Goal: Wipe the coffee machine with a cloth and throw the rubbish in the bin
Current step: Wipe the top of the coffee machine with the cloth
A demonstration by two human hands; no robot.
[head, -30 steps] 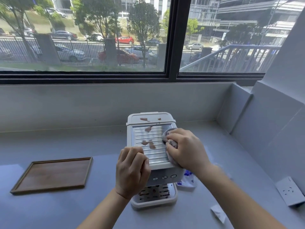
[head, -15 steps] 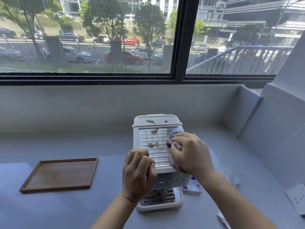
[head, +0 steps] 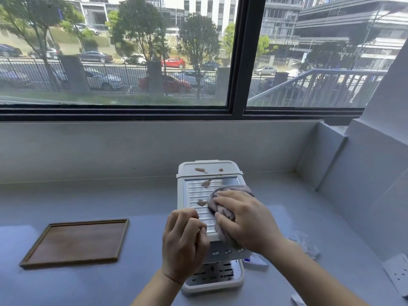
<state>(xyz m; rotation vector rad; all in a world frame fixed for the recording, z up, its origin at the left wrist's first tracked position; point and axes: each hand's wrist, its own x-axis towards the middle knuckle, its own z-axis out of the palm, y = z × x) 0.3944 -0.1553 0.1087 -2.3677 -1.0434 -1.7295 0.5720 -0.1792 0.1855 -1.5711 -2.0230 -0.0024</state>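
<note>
A white, boxy plastic coffee machine (head: pixel 234 167) stands on the pale grey bench (head: pixel 110 202), below a wide dark-framed window (head: pixel 239 62). Its top carries a ribbed, shiny metal plate (head: pixel 194 195). Brown smears (head: pixel 206 183) mark the plate towards 12 o'clock and again at its left side, and two more sit on the white lid behind.

The crumpled grey-mauve cloth (head: pixel 231 189) lies on the right half of the plate. The right hand (head: pixel 245 219) grasps it and presses it down, fingers laid over the bunch and the thumb tucked into a fold. One smear lies just beside the cloth's left edge.

The left hand (head: pixel 183 239) is curled like a loose fist against the machine's front-left corner, at about 7 o'clock on the top. I cannot tell whether it grips the edge.

At 9 o'clock of the machine, well apart, lies a flat rectangular brown wooden tray (head: pixel 77 241). At 3 to 4 o'clock a crumpled clear wrapper (head: pixel 305 241) rests on the bench, with a small white and blue packet (head: pixel 256 260) nearer the machine's base. A white socket block (head: pixel 397 274) sits at the far right edge.
</note>
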